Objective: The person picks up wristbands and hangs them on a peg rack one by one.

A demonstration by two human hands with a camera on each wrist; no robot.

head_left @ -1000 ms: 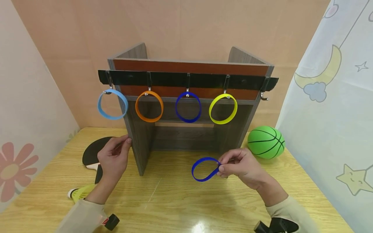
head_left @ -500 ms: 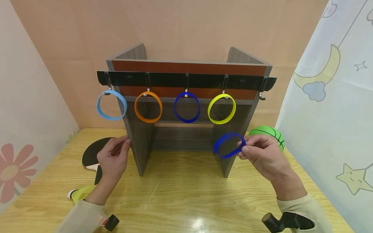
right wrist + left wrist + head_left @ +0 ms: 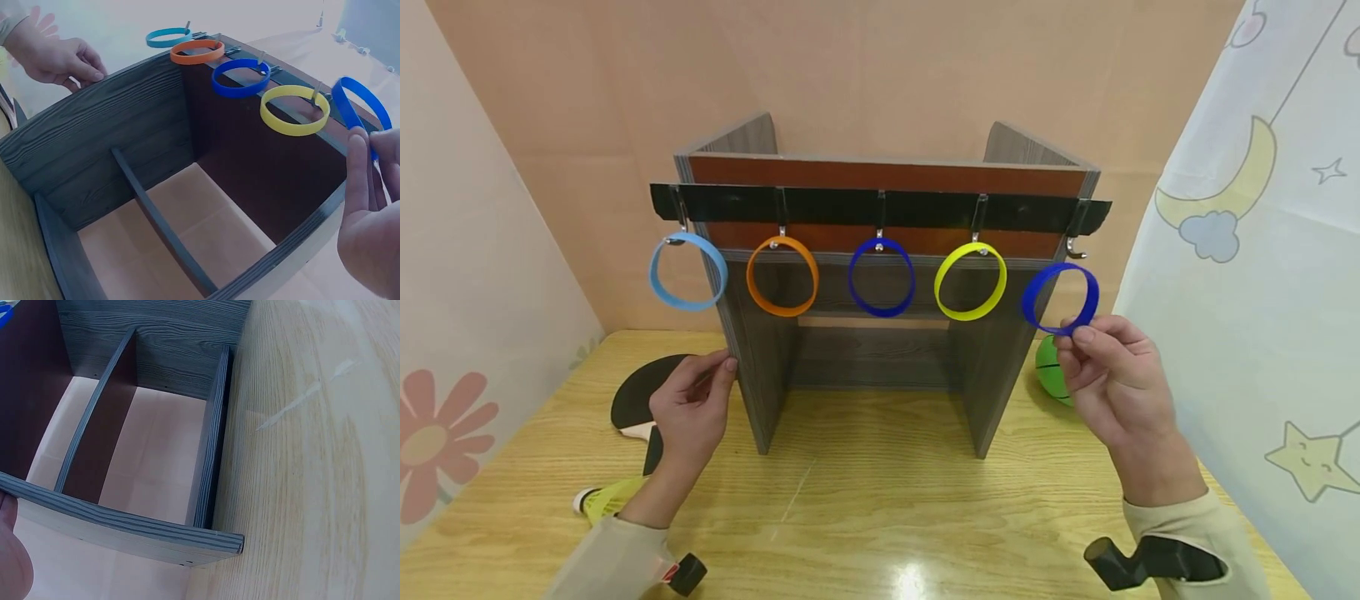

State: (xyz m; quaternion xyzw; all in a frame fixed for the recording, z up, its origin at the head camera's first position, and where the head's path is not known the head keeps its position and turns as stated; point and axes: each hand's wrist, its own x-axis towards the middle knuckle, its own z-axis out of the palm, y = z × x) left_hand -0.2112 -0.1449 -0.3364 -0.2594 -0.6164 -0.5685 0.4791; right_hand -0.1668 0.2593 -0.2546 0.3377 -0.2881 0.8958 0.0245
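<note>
My right hand (image 3: 1120, 383) pinches a blue silicone wristband (image 3: 1032, 298) at its lower edge, thumb in front. The band stands upright just below the rightmost metal hook (image 3: 1077, 250), apart from it in the head view. From the other hooks on the black strip (image 3: 835, 206) hang a light blue wristband (image 3: 657, 279), an orange wristband (image 3: 752, 283), another blue wristband (image 3: 234, 92) and a yellow wristband (image 3: 290, 128). My left hand (image 3: 692, 404) grips the front edge of the left side panel of the grey wooden shelf (image 3: 747, 367) with thumb and fingers.
A green ball (image 3: 1051, 375) lies at the right, partly behind my right hand. On the left are a black table tennis paddle (image 3: 636, 392) and a yellow shuttlecock (image 3: 610, 500), partly covered by my left arm. The wooden table (image 3: 865, 508) extends in front of the shelf.
My right hand has carried the blue wristband up and to the right, from low before the shelf to under the rightmost hook, and turned it upright. My left hand stays in place.
</note>
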